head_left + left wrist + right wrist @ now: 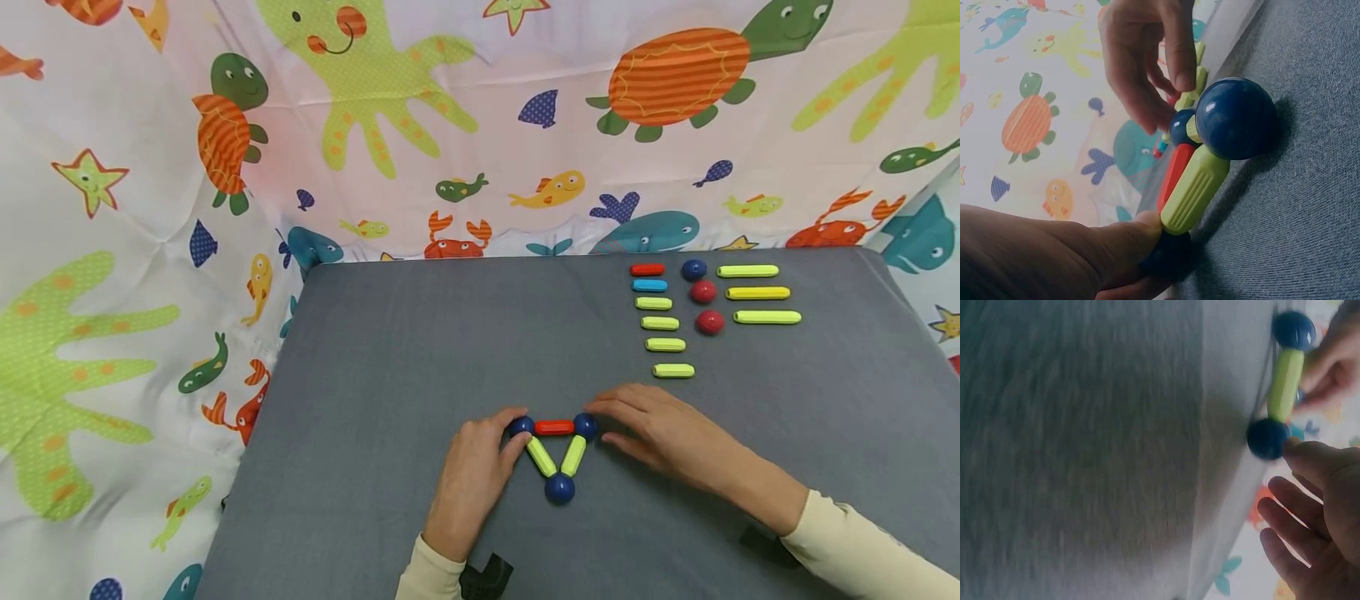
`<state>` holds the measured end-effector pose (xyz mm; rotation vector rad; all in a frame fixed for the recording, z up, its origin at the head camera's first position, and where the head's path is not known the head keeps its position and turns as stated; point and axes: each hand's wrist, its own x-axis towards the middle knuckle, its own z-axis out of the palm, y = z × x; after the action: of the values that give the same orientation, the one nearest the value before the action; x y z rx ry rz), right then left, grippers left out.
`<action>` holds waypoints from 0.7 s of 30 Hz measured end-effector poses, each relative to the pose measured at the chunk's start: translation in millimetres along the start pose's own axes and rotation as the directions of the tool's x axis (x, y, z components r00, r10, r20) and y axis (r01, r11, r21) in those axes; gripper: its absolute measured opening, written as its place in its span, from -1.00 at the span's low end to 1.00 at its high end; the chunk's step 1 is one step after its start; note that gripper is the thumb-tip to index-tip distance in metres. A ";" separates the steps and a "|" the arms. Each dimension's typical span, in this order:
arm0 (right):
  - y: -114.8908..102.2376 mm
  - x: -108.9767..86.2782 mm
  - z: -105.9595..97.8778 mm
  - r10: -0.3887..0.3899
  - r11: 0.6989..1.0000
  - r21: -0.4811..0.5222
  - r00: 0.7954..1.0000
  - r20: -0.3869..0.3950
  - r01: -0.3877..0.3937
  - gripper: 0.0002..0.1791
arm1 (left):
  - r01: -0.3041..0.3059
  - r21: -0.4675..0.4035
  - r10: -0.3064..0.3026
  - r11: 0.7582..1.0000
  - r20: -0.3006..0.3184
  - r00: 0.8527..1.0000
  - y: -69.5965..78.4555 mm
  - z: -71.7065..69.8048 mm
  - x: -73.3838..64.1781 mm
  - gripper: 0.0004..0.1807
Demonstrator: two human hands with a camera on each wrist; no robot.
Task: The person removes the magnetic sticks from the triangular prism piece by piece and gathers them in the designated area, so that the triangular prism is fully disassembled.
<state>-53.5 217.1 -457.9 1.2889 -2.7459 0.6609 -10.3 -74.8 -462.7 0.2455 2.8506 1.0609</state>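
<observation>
A triangle of three blue balls and three short rods lies on the grey cloth. Its red rod [554, 427] forms the far side, and two light green rods [541, 457] run from there to the near blue ball [559, 489]. My left hand [474, 475] pinches the left blue ball [521, 427] between thumb and fingers, hiding part of it in the left wrist view. Beside the right blue ball [585, 426] is my right hand [663, 433], its fingers loosely bent and spread, fingertips right at the ball's edge.
Toward the back right lie short rods in a column: a red rod [647, 270], a blue rod [649, 285] and several green ones [665, 344]. Next to them are loose balls [702, 291] and long rods [757, 293]. A sea-animal curtain [420, 208] borders the back and left.
</observation>
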 end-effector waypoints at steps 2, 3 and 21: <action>-4.1 1.4 6.4 0.003 1.000 0.012 1.000 0.018 -0.003 -0.43 | -0.004 0.007 0.004 1.000 -0.001 1.000 0.1 0.6 0.2 -0.64; -5.4 1.7 9.5 0.003 1.000 0.013 1.000 0.023 -0.003 -0.43 | -0.006 0.009 0.006 1.000 -0.001 1.000 0.0 1.0 0.4 -0.64; -4.0 10.7 19.6 -0.032 0.996 0.081 0.998 0.055 0.028 -0.52 | 0.001 -0.021 -0.001 1.000 0.012 1.000 -2.1 -0.8 1.6 -0.64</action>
<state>-54.7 199.3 -472.0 1.3827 -2.7645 0.7509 -12.2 -76.6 -463.5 0.2480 2.8273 1.0846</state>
